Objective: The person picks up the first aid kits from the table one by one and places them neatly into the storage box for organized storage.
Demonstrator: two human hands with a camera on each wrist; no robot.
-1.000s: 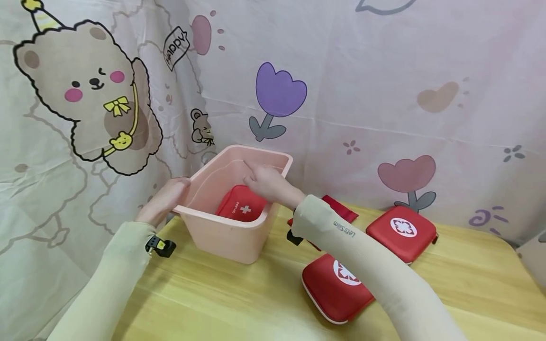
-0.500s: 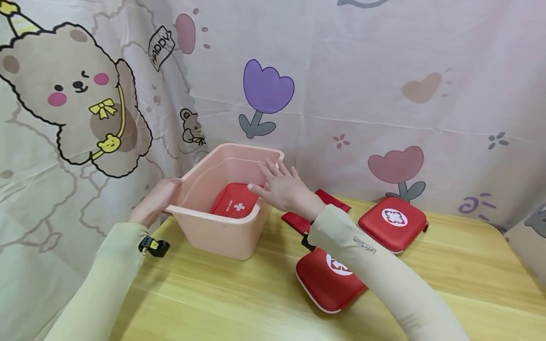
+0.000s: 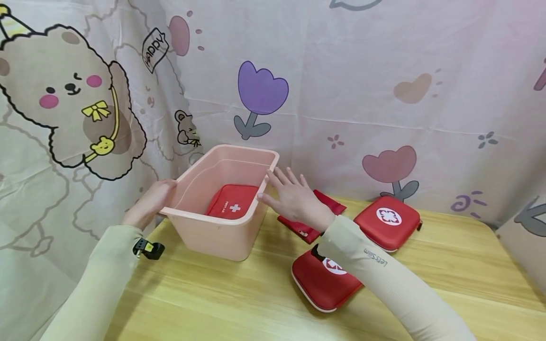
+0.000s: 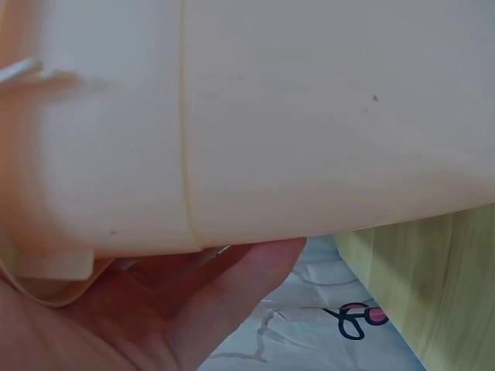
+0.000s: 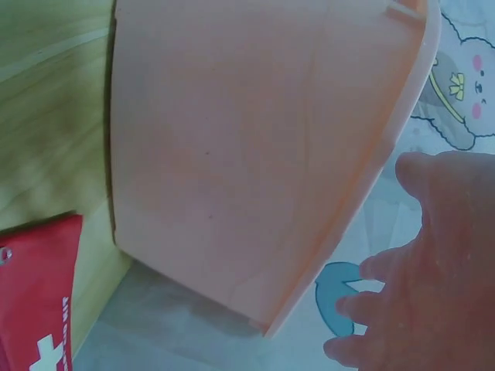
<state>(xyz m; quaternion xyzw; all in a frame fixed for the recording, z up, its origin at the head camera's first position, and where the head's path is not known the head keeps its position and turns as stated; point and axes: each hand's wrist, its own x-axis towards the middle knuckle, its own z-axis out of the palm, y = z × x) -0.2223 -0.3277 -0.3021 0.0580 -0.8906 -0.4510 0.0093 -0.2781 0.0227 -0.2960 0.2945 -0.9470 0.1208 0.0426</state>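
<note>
A pink plastic bin (image 3: 209,239) stands on the table, its opening facing up. My left hand (image 3: 149,201) holds the bin's left side at the rim; in the left wrist view its fingers (image 4: 240,290) lie against the outer wall. A red first aid pouch (image 3: 241,196) with a white cross lies inside the bin. Over on the right side, my right hand (image 3: 294,201) has its fingers spread at the right rim, with nothing held. The right wrist view has the hand (image 5: 441,270) just outside the rim.
Right of the bin, a flat red pouch (image 3: 300,230) lies on the wooden table (image 3: 204,298), partly behind my right hand. Two red zip cases with white emblems, a nearer case (image 3: 315,284) and a farther case (image 3: 379,232), lie farther right. A patterned curtain (image 3: 341,57) hangs behind.
My right hand has come up out of the bin and moved right to the outside of the right rim, fingers spreading. The left hand stays at the left rim. The view has shifted slightly.
</note>
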